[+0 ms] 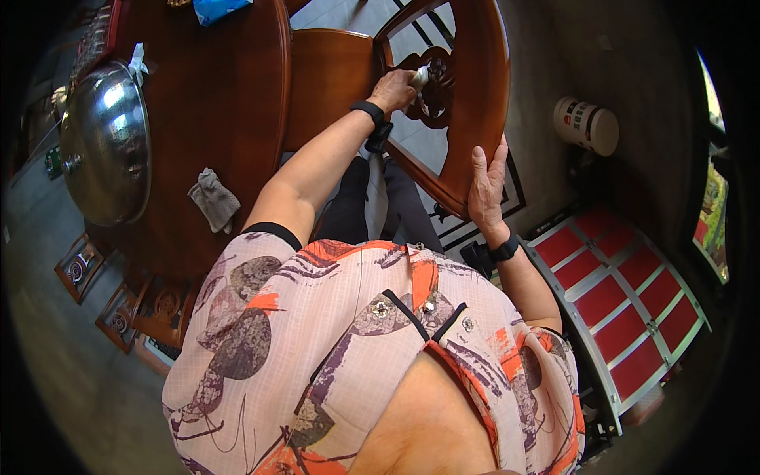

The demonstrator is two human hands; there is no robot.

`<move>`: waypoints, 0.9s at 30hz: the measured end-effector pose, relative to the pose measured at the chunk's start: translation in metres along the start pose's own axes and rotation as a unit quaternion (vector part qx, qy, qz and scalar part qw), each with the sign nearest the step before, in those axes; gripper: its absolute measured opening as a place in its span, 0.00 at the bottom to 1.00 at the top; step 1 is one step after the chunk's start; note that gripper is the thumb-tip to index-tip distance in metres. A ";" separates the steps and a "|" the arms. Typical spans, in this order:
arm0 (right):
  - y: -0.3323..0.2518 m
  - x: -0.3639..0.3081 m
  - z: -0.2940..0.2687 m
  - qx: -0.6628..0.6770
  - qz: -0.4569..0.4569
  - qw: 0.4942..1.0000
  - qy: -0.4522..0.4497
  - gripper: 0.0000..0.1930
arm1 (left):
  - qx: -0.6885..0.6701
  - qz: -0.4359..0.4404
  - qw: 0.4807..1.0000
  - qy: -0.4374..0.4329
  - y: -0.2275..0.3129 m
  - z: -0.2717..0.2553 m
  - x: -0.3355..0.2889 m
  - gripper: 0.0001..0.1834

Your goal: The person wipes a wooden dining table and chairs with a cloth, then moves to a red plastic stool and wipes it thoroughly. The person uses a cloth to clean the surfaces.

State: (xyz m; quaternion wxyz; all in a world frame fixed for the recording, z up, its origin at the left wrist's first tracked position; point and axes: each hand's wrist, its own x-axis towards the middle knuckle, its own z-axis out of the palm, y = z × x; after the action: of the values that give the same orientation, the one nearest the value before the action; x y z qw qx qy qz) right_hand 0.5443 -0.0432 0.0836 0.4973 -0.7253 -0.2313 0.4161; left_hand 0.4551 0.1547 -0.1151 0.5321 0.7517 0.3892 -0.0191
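Note:
A reddish-brown wooden chair stands in front of me, its curved back to the right and its seat partly against the round table. My left hand is closed on a small white cloth, pressed at the carved centre panel of the chair back. My right hand rests against the outer edge of the chair back's top rail, the thumb apart from the fingers. Part of the cloth is hidden by my left fingers.
The round wooden table fills the left, carrying a large shiny metal lid, a grey cloth and a blue packet. A white bucket lies at the right. Red panels in a metal frame stand lower right. More chairs are lower left.

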 end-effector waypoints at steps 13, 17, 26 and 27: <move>-0.001 -0.008 0.020 0.018 -0.008 1.000 0.014 0.30 | 0.039 0.220 0.957 0.184 0.018 -0.024 -0.029 0.18; 0.000 -0.008 0.022 0.007 -0.002 1.000 0.009 0.30 | 0.225 0.230 0.937 0.134 0.024 -0.046 -0.015 0.23; 0.000 -0.018 0.016 0.041 -0.001 0.999 0.016 0.30 | -0.177 0.055 0.982 0.026 0.041 -0.030 -0.021 0.21; 0.000 -0.019 0.016 0.033 -0.006 0.999 0.016 0.30 | -0.231 0.042 0.972 -0.008 0.041 -0.028 -0.021 0.20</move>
State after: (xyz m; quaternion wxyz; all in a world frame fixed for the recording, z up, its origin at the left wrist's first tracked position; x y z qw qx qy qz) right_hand 0.5210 -0.0493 0.0879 0.5273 -0.7135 -0.2136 0.4090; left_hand 0.4545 0.1607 -0.0613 0.6951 0.6237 0.3465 0.0880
